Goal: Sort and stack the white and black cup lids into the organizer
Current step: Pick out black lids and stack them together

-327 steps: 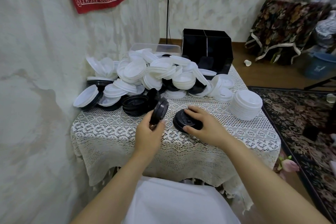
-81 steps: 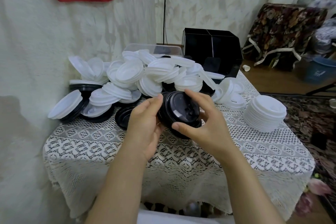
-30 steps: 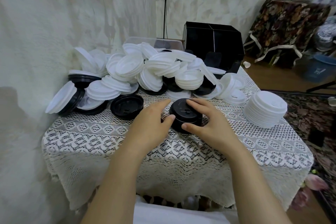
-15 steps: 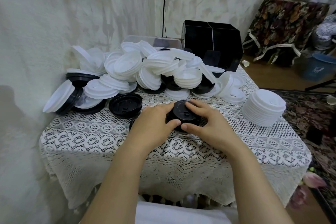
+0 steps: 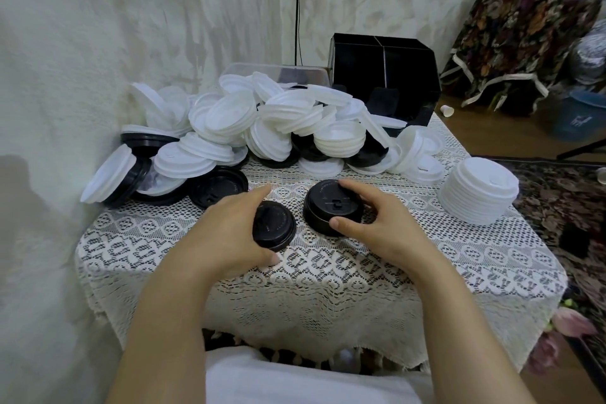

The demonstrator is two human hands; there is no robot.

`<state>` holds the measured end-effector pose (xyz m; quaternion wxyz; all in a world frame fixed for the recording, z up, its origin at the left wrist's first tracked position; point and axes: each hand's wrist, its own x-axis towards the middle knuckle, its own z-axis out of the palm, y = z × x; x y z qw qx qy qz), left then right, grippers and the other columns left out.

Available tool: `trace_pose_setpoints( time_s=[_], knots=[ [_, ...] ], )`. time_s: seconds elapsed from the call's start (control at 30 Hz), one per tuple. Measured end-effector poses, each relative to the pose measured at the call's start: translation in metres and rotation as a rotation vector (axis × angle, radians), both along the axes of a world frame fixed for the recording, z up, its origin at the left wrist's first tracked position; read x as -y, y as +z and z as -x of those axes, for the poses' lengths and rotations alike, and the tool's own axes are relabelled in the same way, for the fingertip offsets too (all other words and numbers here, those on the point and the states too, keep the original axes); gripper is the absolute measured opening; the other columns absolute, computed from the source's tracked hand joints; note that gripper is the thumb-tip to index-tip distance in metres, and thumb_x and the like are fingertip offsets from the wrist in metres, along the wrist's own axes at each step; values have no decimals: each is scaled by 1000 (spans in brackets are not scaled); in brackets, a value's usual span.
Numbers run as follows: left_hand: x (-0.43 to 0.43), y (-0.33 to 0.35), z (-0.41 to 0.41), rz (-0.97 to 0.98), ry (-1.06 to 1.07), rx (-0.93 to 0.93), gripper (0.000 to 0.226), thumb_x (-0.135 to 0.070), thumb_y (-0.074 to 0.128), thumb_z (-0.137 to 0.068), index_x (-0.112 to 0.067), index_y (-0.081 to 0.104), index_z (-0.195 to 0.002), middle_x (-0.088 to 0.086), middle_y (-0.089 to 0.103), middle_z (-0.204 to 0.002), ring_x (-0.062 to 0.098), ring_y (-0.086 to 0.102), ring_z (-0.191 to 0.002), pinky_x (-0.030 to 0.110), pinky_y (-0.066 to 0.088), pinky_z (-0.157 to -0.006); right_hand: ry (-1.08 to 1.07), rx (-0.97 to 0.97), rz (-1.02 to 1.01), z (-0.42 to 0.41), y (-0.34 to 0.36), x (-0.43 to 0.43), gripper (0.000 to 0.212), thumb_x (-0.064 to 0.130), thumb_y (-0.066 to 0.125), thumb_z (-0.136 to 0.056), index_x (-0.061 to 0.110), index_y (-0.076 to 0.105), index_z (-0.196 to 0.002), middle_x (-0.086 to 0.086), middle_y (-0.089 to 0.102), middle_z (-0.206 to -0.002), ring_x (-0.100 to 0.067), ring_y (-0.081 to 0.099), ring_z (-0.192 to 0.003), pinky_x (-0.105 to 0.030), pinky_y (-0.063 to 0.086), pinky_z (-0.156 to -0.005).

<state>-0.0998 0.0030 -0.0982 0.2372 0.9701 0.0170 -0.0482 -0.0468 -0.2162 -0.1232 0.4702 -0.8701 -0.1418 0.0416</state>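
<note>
Two black piles sit on the cloth where half a second ago I saw only one. Both hands were then bunched over a single dark stack at the middle of the table, and now they have drawn apart. The left hand [image 5: 229, 233] is wrapped round a short black stack [image 5: 275, 226] at about 7 o'clock from table centre, thumb at its near edge and fingers over the far side. The right hand [image 5: 390, 226] clamps the taller black stack [image 5: 331, 203] at centre, thumb on the near rim, fingertips over the far rim. I read this as the black lids being squared into batches, not yet carried off (whether the short pile came off the tall one, I can't tell). The organizer [image 5: 383, 69] stands at 1 o'clock on the far corner. It is a glossy black box with a divider, and its compartments are too dark to read.

The lids are thin moulded plastic discs with stepped rims and raised domes. The black ones are semi-gloss, with faint embossed lettering and a sip tab on top. The white ones are milky, slightly translucent, and nest closely, as the neat white stack [image 5: 478, 193] at 3 o'clock shows. From 10 to 12 o'clock the mixed heap [image 5: 278, 121] lies tilted and overlapping, black rims poking out under white. Beneath everything is the lace tablecloth [image 5: 426, 259], whose openwork I would expect to catch on a sliding rim, so lifting looks wiser than dragging.
</note>
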Motion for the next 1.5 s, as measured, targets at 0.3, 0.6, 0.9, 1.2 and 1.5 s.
trace_pose_setpoints(
  time_s=[0.3, 0.6, 0.9, 1.2, 1.5],
  knots=[
    [8, 6, 1, 208, 37, 263, 92, -34, 83, -67, -37, 31, -143, -13, 42, -138, 8, 41, -124, 28, 35, -101, -10, 11, -9, 2, -4, 1, 69, 28, 79, -79, 35, 46, -140, 18, 50, -138, 0, 45, -123, -16, 32, -98],
    [49, -1, -14, 393, 144, 395, 80, -53, 72, -72, -22, 43, -140, -6, 43, -127, 9, 44, -119, 18, 32, -90, 87, 326, -97, 13, 3, -21, 86, 26, 83, -73, 45, 33, -139, 32, 41, -133, 9, 35, -129, -13, 29, -107],
    [48, -5, -16, 642, 97, 321, 49, -3, 62, -89, -31, 51, -128, -9, 53, -129, -3, 54, -104, 9, 42, -85, -42, 196, -96, 5, 1, 0, 73, 32, 77, -79, 45, 39, -139, 36, 39, -129, 29, 30, -114, 1, 21, -93],
    [55, -5, -20, 395, 48, 358, 45, -10, 69, -84, -20, 58, -127, -12, 55, -112, 9, 56, -98, 28, 46, -95, 52, 70, -3, -1, -3, 13, 56, 23, 65, -90, 43, 43, -137, 31, 48, -129, 15, 41, -117, 2, 27, -86],
    [54, -10, -20, 273, 27, 308, 47, -17, 68, -86, -20, 56, -131, -7, 55, -129, 12, 53, -114, 33, 42, -103, 29, 67, 88, 0, -2, 12, 69, 28, 70, -85, 35, 37, -146, 20, 39, -146, -3, 32, -137, -23, 26, -108]
  ],
)
